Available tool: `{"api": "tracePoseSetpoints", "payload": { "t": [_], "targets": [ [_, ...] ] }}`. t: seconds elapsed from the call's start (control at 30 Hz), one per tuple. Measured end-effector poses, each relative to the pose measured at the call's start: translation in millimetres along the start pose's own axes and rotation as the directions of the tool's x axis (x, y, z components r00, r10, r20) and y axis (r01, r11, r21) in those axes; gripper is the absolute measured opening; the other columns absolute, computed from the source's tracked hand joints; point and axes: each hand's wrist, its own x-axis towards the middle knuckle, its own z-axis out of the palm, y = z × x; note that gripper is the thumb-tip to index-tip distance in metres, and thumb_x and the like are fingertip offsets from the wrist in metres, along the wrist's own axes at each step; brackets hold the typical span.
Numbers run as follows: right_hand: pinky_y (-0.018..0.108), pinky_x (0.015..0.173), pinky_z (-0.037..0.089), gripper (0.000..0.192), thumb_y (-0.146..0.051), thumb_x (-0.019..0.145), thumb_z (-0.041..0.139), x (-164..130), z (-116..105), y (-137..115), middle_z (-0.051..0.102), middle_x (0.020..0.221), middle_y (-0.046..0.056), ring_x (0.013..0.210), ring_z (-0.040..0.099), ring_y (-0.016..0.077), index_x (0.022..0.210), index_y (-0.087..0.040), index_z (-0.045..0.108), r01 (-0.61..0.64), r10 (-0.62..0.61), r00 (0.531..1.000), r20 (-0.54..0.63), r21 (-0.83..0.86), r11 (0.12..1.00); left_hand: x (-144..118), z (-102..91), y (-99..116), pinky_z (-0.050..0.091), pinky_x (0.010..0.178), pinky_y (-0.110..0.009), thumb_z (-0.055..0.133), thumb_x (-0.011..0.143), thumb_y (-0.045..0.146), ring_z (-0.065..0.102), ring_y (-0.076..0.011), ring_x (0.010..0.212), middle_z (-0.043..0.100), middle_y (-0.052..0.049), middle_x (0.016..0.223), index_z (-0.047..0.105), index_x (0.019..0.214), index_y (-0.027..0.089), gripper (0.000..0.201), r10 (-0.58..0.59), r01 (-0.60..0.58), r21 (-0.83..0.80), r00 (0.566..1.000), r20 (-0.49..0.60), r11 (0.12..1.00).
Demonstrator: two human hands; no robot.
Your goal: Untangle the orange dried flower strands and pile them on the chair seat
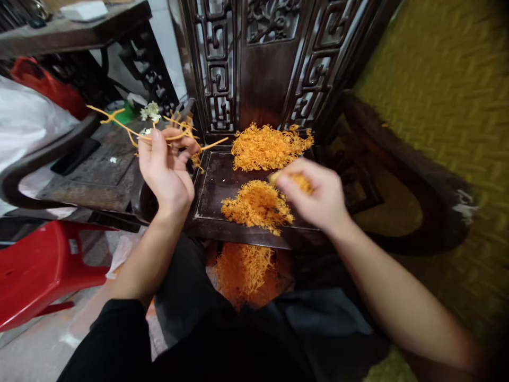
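My left hand [167, 170] is raised at left centre, its fingers closed around thin, branching orange stems [125, 126]. Bare stem ends stick out to both sides of it. Over the right part of the dark wooden seat, my right hand [318, 193] is curled shut, slightly blurred, with orange frilly pieces [303, 183] showing inside it. A loose heap of orange frilly pieces [270, 148] lies at the back of the seat. Nearer me, a second heap [258, 204] spreads by the front edge. Below the edge, between my legs, hangs or lies more orange tangled material [246, 270].
The dark wooden chair [214, 180] has a carved openwork back. A wooden armchair [91, 180] at left holds white scraps and a dark flat object. A red plastic stool [43, 265] stands lower left, a white bag [35, 116] above it. Yellow woven material [445, 106] fills the right side.
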Motion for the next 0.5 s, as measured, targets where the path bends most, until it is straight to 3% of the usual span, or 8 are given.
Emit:
{"api": "tracePoseSetpoints", "payload": {
  "t": [0.07,0.13,0.2,0.27,0.3,0.33,0.43,0.5],
  "targets": [
    [0.036,0.074,0.053,0.02,-0.038,0.1,0.054,13,-10,41,0.071,0.088,0.005,0.078,0.066,0.0201,0.097,-0.023,0.066,-0.162,0.145,0.969,-0.198,-0.07,0.984,-13,-4.7,8,0.054,0.065,-0.024,0.061,0.1,0.038,0.064,-0.0104,0.068,0.063,0.001,0.084,0.055,0.089,0.022,0.02,-0.09,0.091,-0.028,0.995,0.042,0.995],
    [0.037,0.081,0.053,0.019,-0.037,0.098,0.056,19,-7,76,0.069,0.093,0.007,0.087,0.066,0.0218,0.093,-0.021,0.065,-0.156,0.122,0.972,-0.202,-0.163,0.974,-30,-5.8,14,0.05,0.055,-0.022,0.068,0.095,0.039,0.064,-0.0114,0.062,0.061,0.0,0.077,0.057,0.085,0.021,0.023,-0.356,0.359,0.01,0.92,0.162,0.933],
    [0.039,0.092,0.052,0.022,-0.036,0.1,0.052,15,12,98,0.069,0.104,0.011,0.099,0.065,0.0235,0.095,-0.02,0.066,-0.081,0.068,0.996,-0.056,-0.274,0.958,-51,-6.2,14,0.049,0.05,-0.024,0.076,0.088,0.038,0.065,-0.0138,0.058,0.064,-0.003,0.075,0.062,0.082,0.019,0.024,-0.613,0.606,0.17,0.667,0.423,0.777],
    [0.044,0.103,0.049,0.033,-0.04,0.103,0.045,6,41,111,0.064,0.126,0.018,0.117,0.06,0.0265,0.111,-0.017,0.066,0.008,0.056,0.985,0.164,-0.366,0.93,-77,-9.8,4,0.052,0.051,-0.028,0.074,0.09,0.038,0.067,-0.0166,0.058,0.07,-0.006,0.076,0.066,0.081,0.019,0.022,-0.689,0.614,0.43,0.272,0.672,0.662],
    [0.048,0.108,0.046,0.04,-0.044,0.104,0.043,1,56,115,0.058,0.14,0.02,0.127,0.056,0.0294,0.123,-0.015,0.064,0.042,0.079,0.958,0.275,-0.41,0.911,-92,-14.0,-5,0.055,0.055,-0.03,0.068,0.094,0.037,0.069,-0.0178,0.061,0.072,-0.007,0.077,0.067,0.082,0.02,0.021,-0.675,0.514,0.546,0.089,0.733,0.661],
    [0.054,0.114,0.041,0.049,-0.048,0.104,0.041,-4,70,119,0.049,0.153,0.022,0.137,0.05,0.0331,0.135,-0.015,0.06,0.074,0.117,0.918,0.38,-0.452,0.889,-108,-20.0,-15,0.057,0.061,-0.031,0.061,0.098,0.034,0.07,-0.0181,0.065,0.073,-0.007,0.076,0.068,0.083,0.02,0.022,-0.654,0.365,0.617,-0.03,0.756,0.697],
    [0.071,0.123,0.013,0.074,-0.06,0.103,0.035,-12,95,126,0.019,0.173,0.018,0.159,0.018,0.042,0.163,-0.016,0.031,0.143,0.257,0.76,0.597,-0.54,0.829,-153,-45.7,-50,0.057,0.076,-0.035,0.065,0.093,0.026,0.07,-0.0202,0.076,0.075,-0.009,0.084,0.073,0.085,0.017,0.015,-0.649,-0.38,0.555,-0.185,0.738,0.74],
    [0.073,0.124,-0.003,0.085,-0.065,0.103,0.028,-10,95,124,0.008,0.175,0.015,0.162,0.003,0.0406,0.169,-0.015,0.009,0.12,0.317,0.705,0.634,-0.548,0.828,-171,-60.4,-66,0.056,0.074,-0.037,0.077,0.084,0.027,0.07,-0.0226,0.074,0.075,-0.012,0.085,0.076,0.079,0.015,0.012,-0.719,-0.614,0.5,-0.165,0.675,0.61]
  ]
}}
